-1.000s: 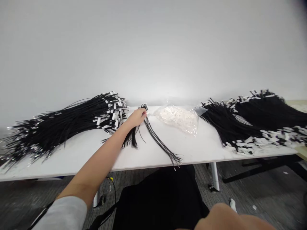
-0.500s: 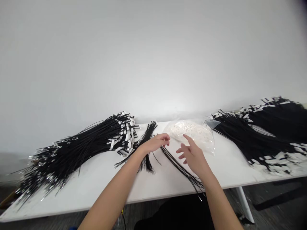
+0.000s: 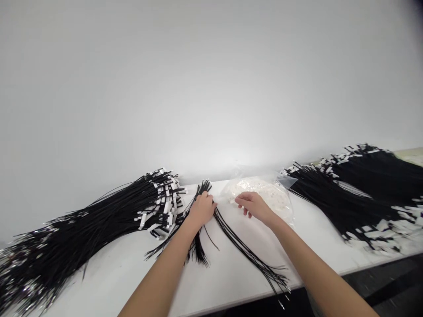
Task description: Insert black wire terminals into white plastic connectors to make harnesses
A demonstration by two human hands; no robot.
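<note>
My left hand (image 3: pixel 202 210) is over the small bundle of thin black cables (image 3: pixel 205 186), its fingers curled on the strands near their upper ends. How many strands it grips is hidden under the hand. To its right, my right hand (image 3: pixel 254 207) is closed in a pinch in front of the clear plastic bag (image 3: pixel 276 193) of small white pieces. A tiny white piece (image 3: pixel 232 201) shows at its fingertips. Between the hands, a loose strip of black cables (image 3: pixel 238 242) runs down toward the table's front edge.
A large pile of black cables with white ends (image 3: pixel 112 220) covers the left of the white table (image 3: pixel 122 264). More cable piles (image 3: pixel 330 198) lie on the right. A plain wall (image 3: pixel 211 88) stands behind.
My left hand has moved left and down onto the black cable bundle. My right hand has gone from spread fingers to a pinch, with a white piece at its fingertips. The view has shifted slightly.
</note>
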